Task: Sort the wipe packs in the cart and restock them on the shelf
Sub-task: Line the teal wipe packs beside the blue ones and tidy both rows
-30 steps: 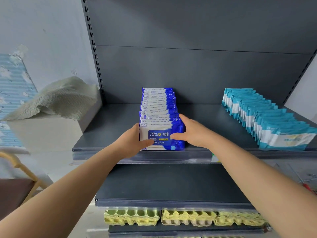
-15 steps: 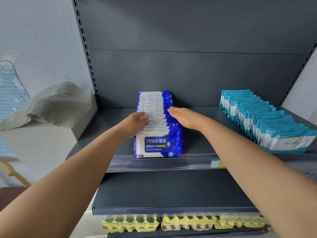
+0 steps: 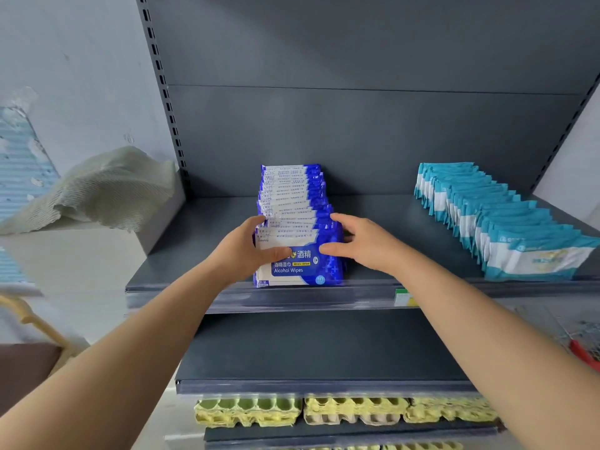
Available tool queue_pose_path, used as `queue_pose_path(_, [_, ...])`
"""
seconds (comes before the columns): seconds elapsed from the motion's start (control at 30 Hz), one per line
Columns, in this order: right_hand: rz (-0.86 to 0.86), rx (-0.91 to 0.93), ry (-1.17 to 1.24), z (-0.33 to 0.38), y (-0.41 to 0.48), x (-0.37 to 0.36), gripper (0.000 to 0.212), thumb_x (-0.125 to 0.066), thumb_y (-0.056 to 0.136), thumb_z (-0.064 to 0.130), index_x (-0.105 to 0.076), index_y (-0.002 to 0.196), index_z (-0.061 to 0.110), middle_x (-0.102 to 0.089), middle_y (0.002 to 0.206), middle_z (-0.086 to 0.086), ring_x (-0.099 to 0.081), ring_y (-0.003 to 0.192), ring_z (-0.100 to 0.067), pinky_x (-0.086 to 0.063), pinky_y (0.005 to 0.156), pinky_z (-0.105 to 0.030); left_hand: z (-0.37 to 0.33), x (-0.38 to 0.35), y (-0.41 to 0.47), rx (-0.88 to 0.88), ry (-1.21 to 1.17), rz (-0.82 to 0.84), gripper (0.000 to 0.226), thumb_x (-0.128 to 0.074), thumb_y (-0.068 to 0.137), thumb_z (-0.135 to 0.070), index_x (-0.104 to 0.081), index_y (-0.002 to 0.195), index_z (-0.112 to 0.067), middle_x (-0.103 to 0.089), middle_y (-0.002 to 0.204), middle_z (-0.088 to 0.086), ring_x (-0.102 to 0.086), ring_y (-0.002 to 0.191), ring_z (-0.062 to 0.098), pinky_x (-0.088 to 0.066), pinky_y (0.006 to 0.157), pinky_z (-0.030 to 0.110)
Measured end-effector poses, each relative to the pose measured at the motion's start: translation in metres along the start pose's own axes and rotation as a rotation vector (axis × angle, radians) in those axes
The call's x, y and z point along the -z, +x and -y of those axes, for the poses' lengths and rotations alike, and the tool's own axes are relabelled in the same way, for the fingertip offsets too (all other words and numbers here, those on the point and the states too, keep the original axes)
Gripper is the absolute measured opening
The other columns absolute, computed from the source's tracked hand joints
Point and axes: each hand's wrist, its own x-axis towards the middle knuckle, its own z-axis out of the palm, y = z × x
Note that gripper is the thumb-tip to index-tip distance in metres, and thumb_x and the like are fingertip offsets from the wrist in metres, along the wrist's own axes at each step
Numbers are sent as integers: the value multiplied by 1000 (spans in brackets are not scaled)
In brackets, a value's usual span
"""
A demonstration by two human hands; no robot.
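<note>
A row of blue alcohol wipe packs (image 3: pixel 292 196) stands upright in the middle of the grey shelf (image 3: pixel 201 241), running from the back panel to the front lip. My left hand (image 3: pixel 240 251) holds the left side of the front packs, thumb across the front pack's face and fingers over the top. My right hand (image 3: pixel 367 245) holds the right side the same way, thumb on the face. A second row, of teal and white wipe packs (image 3: pixel 506 228), stands at the right end of the same shelf.
The lower shelf (image 3: pixel 324 349) is bare, and yellow egg trays (image 3: pixel 350 410) lie beneath it. A green cloth (image 3: pixel 107 190) is draped on a white box to the left. Wire mesh with a red part (image 3: pixel 584 349) shows at the right edge.
My hands slid from the top of the blue row's middle forward to its front packs, and both thumbs now lie on the front pack's face.
</note>
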Motion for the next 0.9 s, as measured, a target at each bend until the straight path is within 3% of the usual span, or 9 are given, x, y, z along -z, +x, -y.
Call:
queue_pose_path(0.23, [-43, 33, -55, 3, -7, -8, 72, -75, 80, 30, -38, 143, 25, -54, 136, 7, -56, 117, -11, -47, 100, -36, -4, -7, -13, -33, -45, -27, 82, -74, 80, -37, -27, 145, -20, -60, 124, -4, -64, 98, 14, -56, 76, 28])
queue_pose_path(0.33, [-35, 61, -35, 7, -7, -8, 52, -74, 81, 28, -45, 125, 29, -59, 130, 12, -60, 107, -7, -52, 86, -30, -6, -7, -14, -2, -70, -42, 95, -75, 79, -34, -14, 149, -15, -58, 119, -6, -63, 100, 16, -54, 77, 28])
queue_pose_path(0.4, [-52, 37, -33, 12, -6, -8, 50, -75, 79, 27, -46, 119, 26, -58, 127, 9, -59, 105, -9, -49, 79, -26, -8, -5, -14, -21, -76, -26, 82, -74, 80, -30, -25, 144, -15, -57, 113, -8, -63, 94, 13, -54, 68, 23])
queue_pose_path(0.5, [-192, -59, -122, 14, -7, -6, 61, -82, 69, 34, -51, 118, 16, -58, 112, 6, -59, 99, -15, -49, 82, -32, -6, -2, -10, -16, -76, -28, 79, -79, 73, -35, -36, 138, -22, -61, 121, -4, -65, 96, 12, -59, 75, 32])
queue_pose_path(0.57, [-211, -59, -133, 12, -8, -5, 49, -84, 65, 34, -60, 104, 15, -66, 100, 5, -65, 90, -15, -54, 81, -37, -5, 2, -8, -16, -42, -20, 83, -81, 69, -36, -37, 139, -27, -56, 126, 0, -64, 100, 16, -59, 80, 36])
queue_pose_path(0.63, [-156, -19, -22, 11, -7, -5, 31, -80, 71, 21, -65, 98, 17, -70, 90, 7, -67, 82, -11, -56, 81, -36, -8, 7, -3, -35, 78, 36, 86, -82, 69, -38, -34, 141, -37, -42, 133, 1, -59, 105, 19, -57, 82, 32])
queue_pose_path(0.7, [-126, 2, 131, 13, -4, -3, 19, -65, 81, 8, -66, 98, 16, -71, 86, 8, -65, 80, -10, -54, 80, -33, -18, 14, 4, -11, 224, 118, 92, -81, 70, -42, -27, 144, -44, -28, 134, -1, -52, 109, 21, -53, 87, 33])
queue_pose_path(0.8, [-145, -55, 275, 14, 4, 4, 30, -46, 91, 2, -63, 113, 12, -69, 98, -2, -62, 86, -14, -51, 76, -27, -26, 22, 16, 41, 369, 187, 91, -82, 64, -51, -30, 139, -48, -27, 133, 2, -51, 108, 25, -55, 88, 37])
queue_pose_path(0.9, [-187, -61, 237, 10, 11, 8, 26, -52, 93, 3, -64, 114, 12, -68, 104, -8, -65, 89, -16, -53, 69, -24, -25, 21, 19, 35, 354, 164, 82, -84, 60, -51, -39, 128, -42, -31, 128, 2, -55, 105, 24, -58, 80, 35])
